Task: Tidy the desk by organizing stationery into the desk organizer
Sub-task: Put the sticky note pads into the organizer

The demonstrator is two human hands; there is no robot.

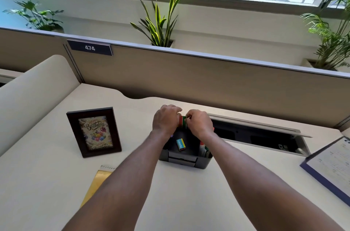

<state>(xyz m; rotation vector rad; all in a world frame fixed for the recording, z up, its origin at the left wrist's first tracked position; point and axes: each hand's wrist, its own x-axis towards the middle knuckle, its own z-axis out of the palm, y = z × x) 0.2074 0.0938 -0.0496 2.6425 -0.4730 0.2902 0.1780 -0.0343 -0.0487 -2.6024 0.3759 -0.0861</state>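
Note:
A black desk organizer (186, 162) stands in the middle of the desk. In its open tray lies a small blue and yellow eraser (180, 144); markers (204, 149) stand in its right compartment. Above the organizer's back edge my left hand (166, 120) and my right hand (200, 123) meet. Both pinch a small red and green box (182, 121) between them. Most of the box is hidden by my fingers.
A dark framed birthday card (94, 132) stands left of the organizer. A gold spiral notepad (96, 183) lies near the left forearm. An open cable tray (261, 138) sits behind on the right. A clipboard with papers (329, 166) lies at the right edge. A partition wall runs behind.

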